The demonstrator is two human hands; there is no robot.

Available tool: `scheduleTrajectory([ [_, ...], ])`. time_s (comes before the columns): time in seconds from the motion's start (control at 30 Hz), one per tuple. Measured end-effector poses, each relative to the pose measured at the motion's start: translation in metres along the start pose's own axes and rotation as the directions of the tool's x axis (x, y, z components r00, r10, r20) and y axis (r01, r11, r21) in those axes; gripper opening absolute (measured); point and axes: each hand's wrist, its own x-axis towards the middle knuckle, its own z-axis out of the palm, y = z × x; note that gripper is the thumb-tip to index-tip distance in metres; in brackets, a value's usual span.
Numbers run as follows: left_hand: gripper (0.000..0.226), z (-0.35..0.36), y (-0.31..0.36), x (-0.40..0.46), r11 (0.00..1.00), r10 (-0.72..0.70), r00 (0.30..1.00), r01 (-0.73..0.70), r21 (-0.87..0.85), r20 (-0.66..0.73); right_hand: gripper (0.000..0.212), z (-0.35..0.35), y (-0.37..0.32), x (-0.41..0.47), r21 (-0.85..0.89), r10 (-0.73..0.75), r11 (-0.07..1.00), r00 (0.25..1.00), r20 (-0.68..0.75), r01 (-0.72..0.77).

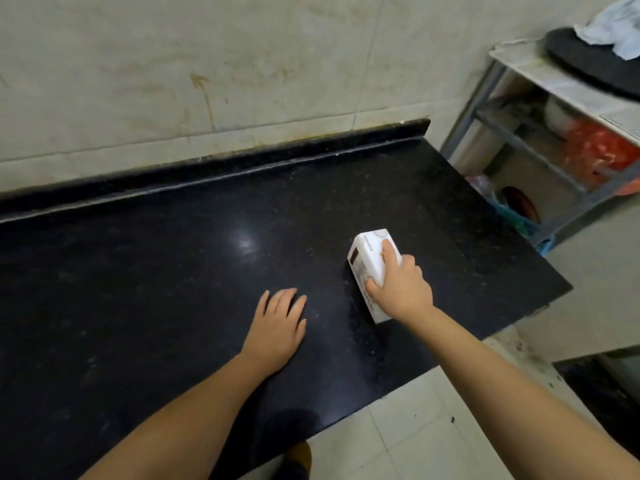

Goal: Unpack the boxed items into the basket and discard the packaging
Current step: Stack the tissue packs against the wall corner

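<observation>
A small white box with printed sides lies on the black stone counter, right of centre. My right hand grips it from above, thumb on the near side and forefinger stretched along the top. My left hand rests flat on the counter to the left of the box, fingers apart and holding nothing. No basket is in view.
A tiled wall backs the counter behind a black upstand. To the right stands a metal shelf rack with a black round pan, a cloth and red bags. Pale floor tiles lie beyond the counter's right edge.
</observation>
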Motion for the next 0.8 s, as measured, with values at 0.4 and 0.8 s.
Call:
scheduleTrajectory([
  [0.4, 0.048, -0.029, -0.019, 0.002, 0.972, -0.036, 0.980, 0.079, -0.219, 0.196, 0.087, -0.027, -0.060, 0.021, 0.070, -0.158, 0.986, 0.982, 0.101, 0.151],
  [0.8, 0.039, -0.150, -0.176, -0.231, 0.702, -0.668, 0.744, 0.616, -0.358, -0.028, 0.085, -0.004, -0.306, -0.108, 0.451, -0.716, 0.670, 0.674, 0.183, 0.590],
])
